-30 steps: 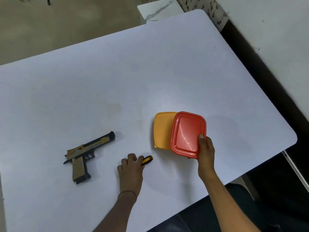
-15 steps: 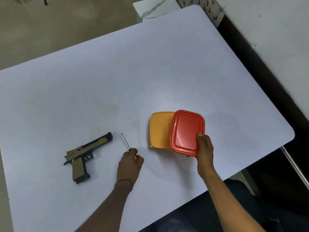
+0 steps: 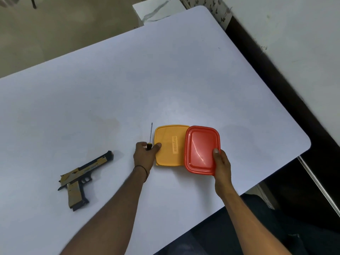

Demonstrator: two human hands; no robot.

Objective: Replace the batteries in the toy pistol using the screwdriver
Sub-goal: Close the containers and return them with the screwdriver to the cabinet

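Observation:
A gold-and-black toy pistol lies flat on the white table, to the left of my hands. My left hand grips the yellow-and-black handle of a thin screwdriver, whose shaft points away from me, right beside the left edge of a yellow box lid. My right hand holds a red plastic box by its near right corner, thumb on top. The red box overlaps the yellow lid's right side.
The table's rounded right corner and front edge lie close to my right arm. A dark gap and a white wall run along the right. A marble-topped block stands beyond the far edge.
My left hand has carried the screwdriver to the right, from near the pistol to the yellow lid's edge, and its shaft now points straight away. The right hand still holds the red box.

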